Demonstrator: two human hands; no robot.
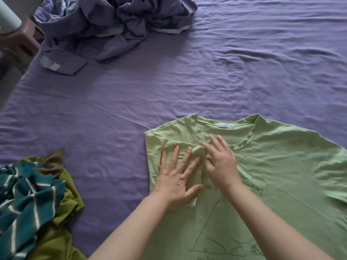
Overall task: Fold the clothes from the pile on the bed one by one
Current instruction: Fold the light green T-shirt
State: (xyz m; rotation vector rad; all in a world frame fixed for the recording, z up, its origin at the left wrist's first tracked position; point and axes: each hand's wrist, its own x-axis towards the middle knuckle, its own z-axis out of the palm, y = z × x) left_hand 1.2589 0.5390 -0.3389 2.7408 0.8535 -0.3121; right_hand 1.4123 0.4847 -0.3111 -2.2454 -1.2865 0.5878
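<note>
Matt green cloth T-shirt point(272, 166), creased cloth bedsheet point(187, 81)

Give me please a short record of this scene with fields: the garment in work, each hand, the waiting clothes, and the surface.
garment: light green T-shirt, front up, its left sleeve folded inward
left hand: flat, fingers spread, pressing the folded sleeve
right hand: flat on the shirt below the collar, somewhat blurred
waiting clothes: teal striped garment and olive garment, crumpled together at lower left
surface: purple bed sheet, wrinkled
far corner: crumpled purple bedding
</note>
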